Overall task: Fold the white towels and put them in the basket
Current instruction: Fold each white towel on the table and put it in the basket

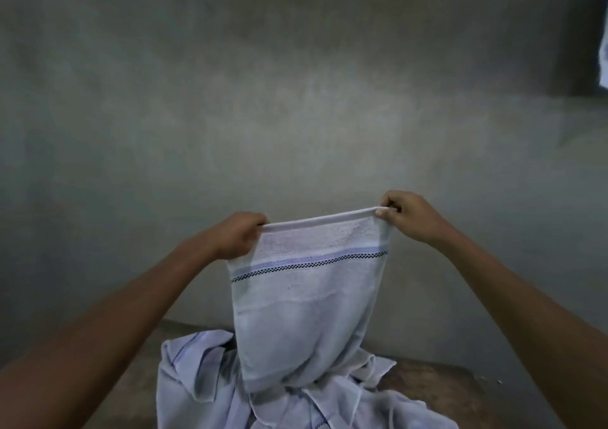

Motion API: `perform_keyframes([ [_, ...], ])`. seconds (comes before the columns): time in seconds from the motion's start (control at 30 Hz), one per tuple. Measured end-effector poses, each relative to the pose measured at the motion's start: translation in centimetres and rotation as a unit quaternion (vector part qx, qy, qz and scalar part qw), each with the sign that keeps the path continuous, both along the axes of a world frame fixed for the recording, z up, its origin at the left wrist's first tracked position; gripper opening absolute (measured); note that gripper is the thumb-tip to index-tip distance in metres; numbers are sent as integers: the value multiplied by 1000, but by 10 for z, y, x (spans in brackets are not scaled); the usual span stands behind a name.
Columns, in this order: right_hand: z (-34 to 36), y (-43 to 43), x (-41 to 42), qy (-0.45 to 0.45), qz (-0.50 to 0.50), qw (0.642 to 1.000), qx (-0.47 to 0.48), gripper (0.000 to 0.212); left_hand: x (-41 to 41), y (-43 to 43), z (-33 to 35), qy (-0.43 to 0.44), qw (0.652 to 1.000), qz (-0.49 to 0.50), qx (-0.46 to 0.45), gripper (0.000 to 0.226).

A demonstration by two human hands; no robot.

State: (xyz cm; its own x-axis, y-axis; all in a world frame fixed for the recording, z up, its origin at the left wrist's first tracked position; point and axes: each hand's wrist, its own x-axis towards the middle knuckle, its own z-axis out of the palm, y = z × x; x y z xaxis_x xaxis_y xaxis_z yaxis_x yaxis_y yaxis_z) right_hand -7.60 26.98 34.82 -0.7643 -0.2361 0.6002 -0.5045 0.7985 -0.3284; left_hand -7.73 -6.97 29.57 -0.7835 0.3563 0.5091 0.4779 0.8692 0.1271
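Observation:
A white towel (306, 300) with a blue and black checked stripe hangs upright in front of me, held by its top edge. My left hand (235, 236) pinches the top left corner and my right hand (411, 216) pinches the top right corner. The towel's lower end reaches down onto a heap of other white towels (204, 379) lying crumpled on the table. No basket is in view.
The brown table (431, 379) stands against a grey plastered wall (296, 99) that fills most of the view. A dark opening with something bright in it sits at the far right edge (603, 50).

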Motion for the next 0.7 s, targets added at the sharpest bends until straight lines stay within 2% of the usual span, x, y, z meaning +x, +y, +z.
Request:
perform_keyframes([
  [0.13,6,7,5,91,-27,993,-76,9,8,7,34,95,995,-22,21,31],
  [0.2,10,7,9,54,-18,998,-8,7,8,6,54,131,991,-24,8,25],
  [0.27,23,13,15,43,-15,998,31,8,11,2,67,112,993,-8,-31,16],
  [0.37,51,20,25,106,-25,991,-80,7,13,5,86,135,991,-5,2,12],
  [0.4,56,19,27,93,-16,992,-86,5,15,8,94,149,988,-4,25,12],
  [0.47,61,14,30,40,-10,999,-33,11,16,13,106,143,989,14,36,16],
  [0.5,63,15,30,38,-12,999,-33,13,17,15,110,135,990,22,29,18],
  [0.6,80,25,34,96,-23,986,-133,6,17,18,122,160,986,35,39,18],
  [0.7,100,31,41,70,-9,993,-96,6,24,20,147,212,973,51,76,17],
])
